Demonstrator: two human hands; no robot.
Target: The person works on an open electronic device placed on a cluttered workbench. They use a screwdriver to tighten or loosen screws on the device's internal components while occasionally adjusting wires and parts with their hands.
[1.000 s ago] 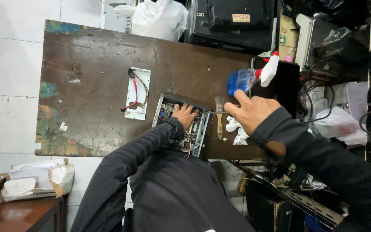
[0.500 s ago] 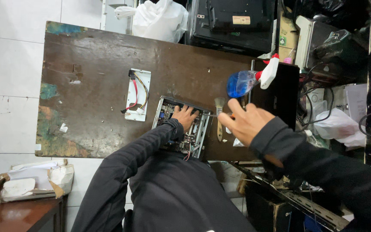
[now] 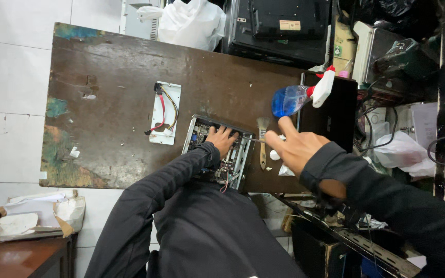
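Resting flat with fingers spread on the open circuit chassis (image 3: 217, 150), the left hand (image 3: 221, 139) holds nothing, while the right hand (image 3: 292, 146) pinches a thin metal tool (image 3: 252, 139) beside the brush (image 3: 262, 146).

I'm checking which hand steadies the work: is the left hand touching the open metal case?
Touching: head view shows the left hand resting inside the case.

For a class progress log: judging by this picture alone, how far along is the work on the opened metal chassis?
Done: the chassis lies open, a white panel with cables set aside. In hand: left hand inside it, right hand holding a thin tool. Left: brush and spray bottle lie unused; chassis unclosed.
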